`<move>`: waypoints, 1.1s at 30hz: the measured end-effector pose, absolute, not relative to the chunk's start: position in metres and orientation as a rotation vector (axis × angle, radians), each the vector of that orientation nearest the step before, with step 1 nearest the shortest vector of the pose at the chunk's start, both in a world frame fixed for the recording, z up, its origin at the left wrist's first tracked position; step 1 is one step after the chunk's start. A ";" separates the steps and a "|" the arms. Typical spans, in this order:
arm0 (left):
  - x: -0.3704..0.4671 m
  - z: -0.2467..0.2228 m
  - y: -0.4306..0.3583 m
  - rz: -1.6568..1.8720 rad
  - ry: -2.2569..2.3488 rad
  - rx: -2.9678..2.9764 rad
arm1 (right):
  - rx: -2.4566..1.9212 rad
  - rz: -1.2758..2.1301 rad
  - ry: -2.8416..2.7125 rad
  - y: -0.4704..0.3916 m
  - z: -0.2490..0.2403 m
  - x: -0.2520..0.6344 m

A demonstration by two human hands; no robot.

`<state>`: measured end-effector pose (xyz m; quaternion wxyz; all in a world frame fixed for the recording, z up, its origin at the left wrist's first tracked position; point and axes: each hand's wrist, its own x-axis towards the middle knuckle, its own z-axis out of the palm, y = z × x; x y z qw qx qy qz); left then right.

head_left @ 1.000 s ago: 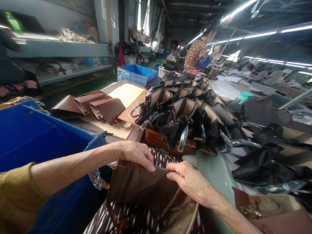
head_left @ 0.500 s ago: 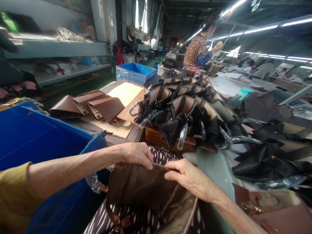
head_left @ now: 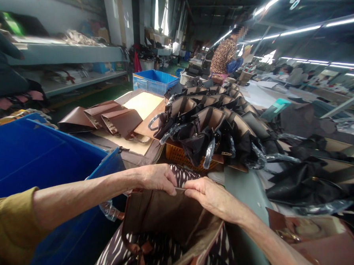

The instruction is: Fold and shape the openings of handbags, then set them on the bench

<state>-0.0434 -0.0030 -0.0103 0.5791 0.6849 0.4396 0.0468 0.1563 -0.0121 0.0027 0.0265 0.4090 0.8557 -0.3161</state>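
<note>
A brown handbag (head_left: 158,210) with a tan lining stands open at the top in front of me, over dark cloth with white streaks. My left hand (head_left: 159,178) pinches its far rim from the left, fingers pointing down. Close beside it, my right hand (head_left: 205,193) grips the same rim between thumb and fingers. Only a small gap separates the two hands. A plastic-wrapped handle (head_left: 109,210) sticks out at the bag's left side. Brown straps (head_left: 139,249) hang at the near left of the opening.
A large blue bin (head_left: 45,153) stands at my left. Ahead, many black bags (head_left: 204,122) are heaped above an orange basket (head_left: 178,154). Brown bag pieces (head_left: 121,119) lie left of them, another brown bag (head_left: 322,243) at right. A person (head_left: 224,58) works farther back.
My right hand has shifted slightly left along the rim, closer to my left hand. Both hands still hold the bag. The view has moved a little.
</note>
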 end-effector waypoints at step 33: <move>-0.106 -0.032 -0.019 0.293 1.109 1.498 | 1.432 -1.185 2.503 -0.017 -0.007 0.124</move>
